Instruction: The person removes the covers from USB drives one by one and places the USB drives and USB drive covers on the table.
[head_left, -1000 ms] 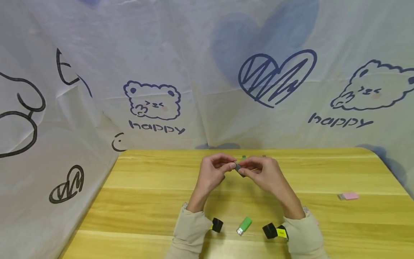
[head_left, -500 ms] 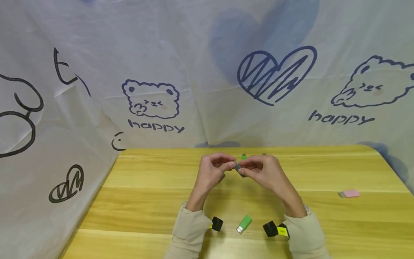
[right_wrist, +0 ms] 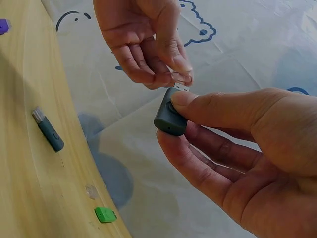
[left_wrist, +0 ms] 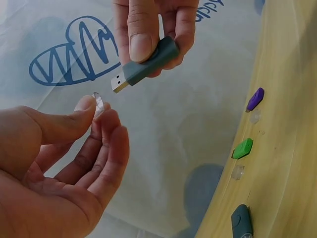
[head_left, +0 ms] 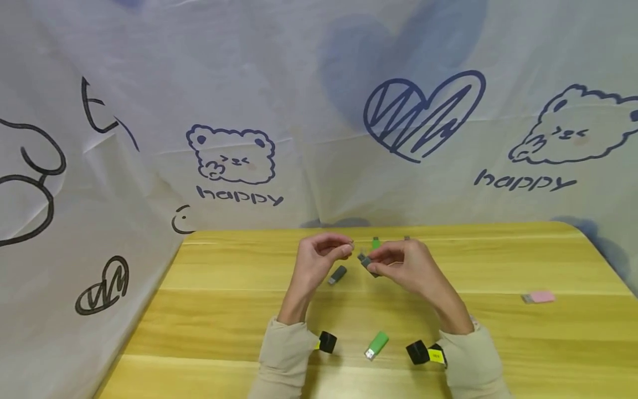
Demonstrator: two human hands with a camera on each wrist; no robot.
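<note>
My right hand (head_left: 406,269) pinches a dark grey USB stick (left_wrist: 154,62) between thumb and fingers, its bare metal plug pointing toward the left hand. Between thumb and forefinger of my left hand (head_left: 318,260) is a small clear plastic cap (left_wrist: 98,105), a short gap away from the plug in the left wrist view. Both hands are raised over the far middle of the table. Beneath the left hand a second dark grey USB stick (head_left: 337,275) lies on the wood.
On the wooden table (head_left: 224,316) lie a near green USB stick (head_left: 377,344), a far green one (head_left: 376,243), a pink one (head_left: 541,297) and a purple one (left_wrist: 255,99). Clear caps (left_wrist: 237,172) lie near the far sticks. A printed cloth (head_left: 319,138) hangs behind the table.
My left hand has drawn away to the left with the clear cap, baring the stick's metal plug. The second dark grey stick on the table has come into fuller view.
</note>
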